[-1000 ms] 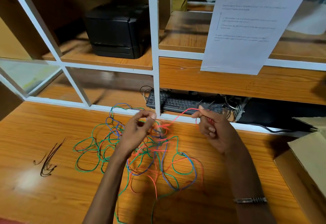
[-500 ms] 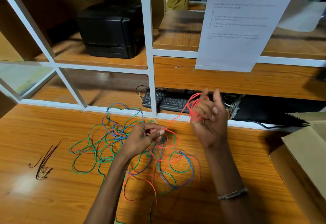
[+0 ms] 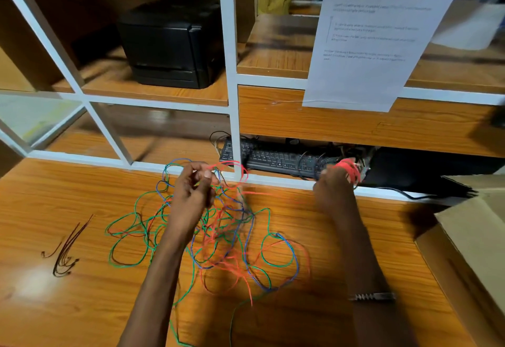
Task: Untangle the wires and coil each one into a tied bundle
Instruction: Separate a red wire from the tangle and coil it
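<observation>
Right hand holds red wire wound round its fingers; left hand pinches the strand above the tangle at tabletop centre. Best feed slack slowly, lifting red clear of green loops at six o'clock.

Notice sheet small print unreadable; cardboard box cut off right; red wire motion-blurred.
</observation>
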Available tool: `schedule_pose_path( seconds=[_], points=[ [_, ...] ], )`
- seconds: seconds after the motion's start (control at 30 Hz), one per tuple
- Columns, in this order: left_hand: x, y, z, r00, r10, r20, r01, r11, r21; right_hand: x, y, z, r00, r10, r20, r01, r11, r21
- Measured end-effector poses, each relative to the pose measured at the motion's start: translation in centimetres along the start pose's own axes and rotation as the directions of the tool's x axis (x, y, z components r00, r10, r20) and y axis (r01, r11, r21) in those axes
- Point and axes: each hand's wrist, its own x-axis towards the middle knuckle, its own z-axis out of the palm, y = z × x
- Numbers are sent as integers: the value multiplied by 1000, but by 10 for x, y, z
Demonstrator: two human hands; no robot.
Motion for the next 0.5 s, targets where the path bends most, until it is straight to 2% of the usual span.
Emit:
schedule_pose_path(
  seconds=[0.03, 0.07, 0.1, 0.13, 0.17, 0.2, 0.23, 0.3, 0.37, 0.43, 0.5],
  points=[
    [3, 2, -3, 999, -2, -45, 1, 1000, -29, -1, 4, 0, 998, -55, 3, 55, 997, -56],
    [5, 3, -7, 995, 6, -101, -10, 999, -39, -3, 6, 0, 993, 117, 23, -116, 993, -33],
    [7, 3, -10, 987, 16, -161, -21, 999, -26, -6, 4, -1, 996, 84, -7, -84, 989, -119],
    [10, 2, -14, 976, 26, -217, -23, 1000, 12, -5, 7, -1, 999, 34, -16, -37, 952, -303],
    [12, -2, -18, 966, 19, -259, -3, 998, 63, -6, 4, -1, 996, 65, 54, -38, 921, -389],
    [15, -7, -22, 959, -12, -282, 46, 992, 117, -5, 3, 0, 995, 19, 96, 26, 896, -443],
    [17, -13, -25, 957, -70, -282, 117, 981, 154, -8, -1, 2, 992, -49, 119, 95, 901, -424],
    [19, -21, -28, 960, -150, -237, 216, 935, 280, -15, -10, 10, 980, -133, 145, 164, 961, -225],
    [16, -17, -23, 970, -136, -202, 216, 865, 453, -25, -21, 20, 970, -149, 193, 137, 988, 72],
    [10, -4, -11, 986, -86, -142, 146, 860, 489, -36, -31, 27, 946, -171, 275, 79, 946, 316],
    [4, 8, 6, 1000, -24, 18, 14, 900, 436, -46, -41, 28, 908, -168, 383, -20, 898, 440]
  ],
)
